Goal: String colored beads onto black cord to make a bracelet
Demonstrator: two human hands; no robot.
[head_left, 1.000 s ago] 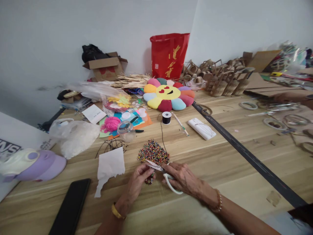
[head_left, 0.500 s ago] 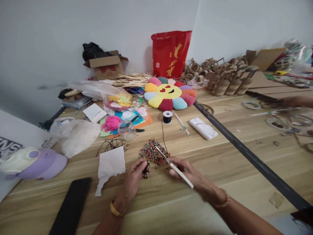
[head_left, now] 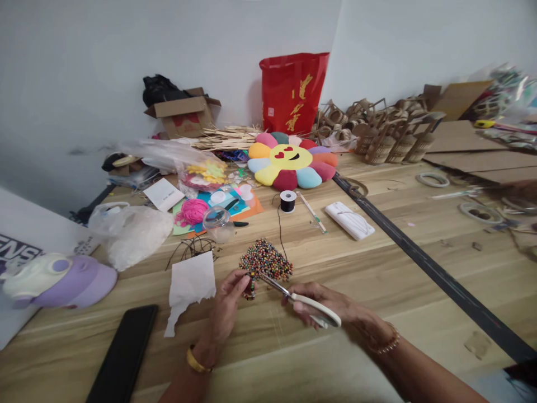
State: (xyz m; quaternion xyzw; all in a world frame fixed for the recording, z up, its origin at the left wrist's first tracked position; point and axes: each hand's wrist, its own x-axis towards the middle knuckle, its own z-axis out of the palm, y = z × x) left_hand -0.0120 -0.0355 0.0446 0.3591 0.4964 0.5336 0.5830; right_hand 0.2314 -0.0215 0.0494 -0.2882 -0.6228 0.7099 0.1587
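My left hand (head_left: 230, 291) pinches a short string of multicoloured beads (head_left: 251, 290), which dangles from the thumb and fingertips. White-handled scissors (head_left: 315, 309) are in my right hand (head_left: 321, 302), their blades pointing left at the beads near my left fingertips. Whether the blades touch the strand I cannot tell. Just beyond both hands lies a heap of small multicoloured beads (head_left: 266, 258). A black cord runs from the heap's right side up to a spool of black cord (head_left: 287, 201).
Left of my hands are a torn white paper (head_left: 192, 285), a black phone (head_left: 123, 352) and a purple-and-white cap (head_left: 62, 280). A clear jar (head_left: 218, 224), pink yarn (head_left: 192, 212) and a flower cushion (head_left: 292, 160) stand farther back. A white power bank (head_left: 349, 220) lies right. Another person's hand shows at the far right.
The scissors have swung down and turned, so their tips moved from over the bead heap to beside my left fingertips. My left hand keeps its hold on the bead string.
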